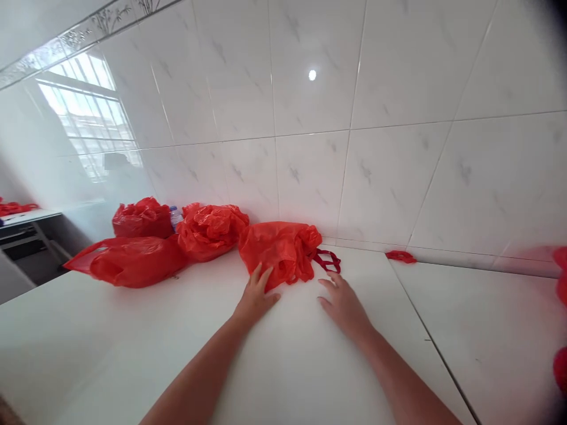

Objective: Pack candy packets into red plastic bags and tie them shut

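A crumpled red plastic bag (pixel 281 248) lies on the white table (pixel 283 366) against the tiled wall. My left hand (pixel 256 295) is at the bag's near left edge with its fingers spread; the fingertips overlap the plastic, and I cannot tell how firmly they touch it. To the right, my right hand (pixel 345 301) hovers over or rests on the table with fingers apart and nothing in them. Just beyond its fingertips is a dark red strap-like loop (pixel 328 260), lying beside the bag.
Left of the bag sit more red plastic bags, one bunched (pixel 212 230), one lying long (pixel 137 262), one upright (pixel 144 217). A clear bottle (pixel 175 217) stands among them. A small red piece (pixel 401 256) lies by the wall, near the table seam (pixel 425 321).
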Available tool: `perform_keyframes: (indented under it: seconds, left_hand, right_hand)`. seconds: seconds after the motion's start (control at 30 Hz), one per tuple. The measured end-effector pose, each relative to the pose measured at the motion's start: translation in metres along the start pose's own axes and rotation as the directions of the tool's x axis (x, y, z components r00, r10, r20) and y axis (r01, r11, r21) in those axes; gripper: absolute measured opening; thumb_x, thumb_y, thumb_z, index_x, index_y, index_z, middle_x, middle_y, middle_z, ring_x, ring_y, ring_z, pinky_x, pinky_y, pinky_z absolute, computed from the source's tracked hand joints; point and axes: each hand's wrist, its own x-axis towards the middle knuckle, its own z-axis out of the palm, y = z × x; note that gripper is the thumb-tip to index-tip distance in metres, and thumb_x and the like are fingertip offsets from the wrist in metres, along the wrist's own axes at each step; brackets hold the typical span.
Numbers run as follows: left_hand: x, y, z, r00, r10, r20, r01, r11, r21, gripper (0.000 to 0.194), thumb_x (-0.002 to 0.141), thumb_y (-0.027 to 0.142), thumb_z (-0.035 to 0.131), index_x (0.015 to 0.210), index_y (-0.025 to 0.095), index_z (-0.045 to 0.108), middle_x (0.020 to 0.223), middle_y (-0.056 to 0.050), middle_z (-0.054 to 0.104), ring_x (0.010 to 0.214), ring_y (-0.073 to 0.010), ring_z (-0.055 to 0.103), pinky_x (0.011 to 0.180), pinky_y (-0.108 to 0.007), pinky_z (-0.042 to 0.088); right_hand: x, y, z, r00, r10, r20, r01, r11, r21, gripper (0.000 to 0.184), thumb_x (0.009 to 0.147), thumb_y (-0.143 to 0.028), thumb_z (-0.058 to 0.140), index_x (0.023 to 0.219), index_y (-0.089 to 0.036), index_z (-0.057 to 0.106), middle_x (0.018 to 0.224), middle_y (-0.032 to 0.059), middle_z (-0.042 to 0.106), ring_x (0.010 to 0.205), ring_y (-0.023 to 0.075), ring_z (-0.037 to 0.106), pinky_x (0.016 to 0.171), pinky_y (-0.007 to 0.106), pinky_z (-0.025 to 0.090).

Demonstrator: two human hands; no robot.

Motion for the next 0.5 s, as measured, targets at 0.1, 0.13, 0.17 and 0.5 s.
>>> perform_keyframes:
  seconds: [0.1, 0.13, 0.17, 0.5]
  left_hand:
    - [0.006, 0.009, 0.024, 0.995, -0.085, 0.061, 0.081, 0.995, 0.065, 0.059, 0.083, 0.045, 0.049, 0.136, 0.022, 0.039, 0.146, -0.011, 0.033, 0.136, -0.0300, 0.025, 0.108, -0.048, 0.024]
    - [0.006, 0.010, 0.026, 0.994, -0.084, 0.071, 0.078, 0.993, 0.086, 0.057, 0.084, 0.045, 0.046, 0.135, 0.022, 0.040, 0.145, -0.011, 0.036, 0.136, -0.0291, 0.026, 0.109, -0.048, 0.022]
    - [0.006, 0.009, 0.027, 0.994, -0.081, 0.077, 0.073, 0.992, 0.099, 0.056, 0.085, 0.046, 0.044, 0.135, 0.021, 0.041, 0.144, -0.010, 0.037, 0.135, -0.0283, 0.027, 0.109, -0.047, 0.022]
    - [0.024, 0.000, 0.033, 0.977, -0.211, 0.042, 0.204, 0.969, 0.139, 0.071, 0.078, 0.067, 0.039, 0.132, 0.021, 0.043, 0.146, -0.014, 0.034, 0.136, -0.0295, 0.024, 0.107, -0.049, 0.017]
  right_hand:
    - [0.005, -0.016, 0.013, 0.998, -0.060, 0.000, 0.060, 0.998, -0.007, 0.047, 0.083, -0.035, 0.051, 0.129, -0.021, 0.049, 0.147, 0.0116, 0.029, 0.131, 0.0272, 0.033, 0.102, 0.042, 0.036]
    - [0.010, -0.020, 0.018, 0.998, -0.056, -0.003, 0.056, 0.998, -0.002, 0.050, 0.084, -0.036, 0.050, 0.132, -0.021, 0.045, 0.149, 0.0111, 0.025, 0.134, 0.0270, 0.029, 0.103, 0.042, 0.034]
    - [0.015, -0.024, 0.024, 0.999, -0.042, -0.005, 0.042, 0.999, 0.010, 0.053, 0.085, -0.037, 0.050, 0.135, -0.020, 0.042, 0.150, 0.0109, 0.023, 0.135, 0.0269, 0.026, 0.105, 0.043, 0.032]
    - [0.029, -0.025, 0.038, 0.943, 0.331, 0.023, -0.303, 0.829, 0.471, 0.010, 0.066, -0.015, 0.053, 0.067, -0.023, 0.060, 0.061, -0.0013, 0.054, 0.063, 0.0168, 0.049, 0.065, 0.031, 0.038]
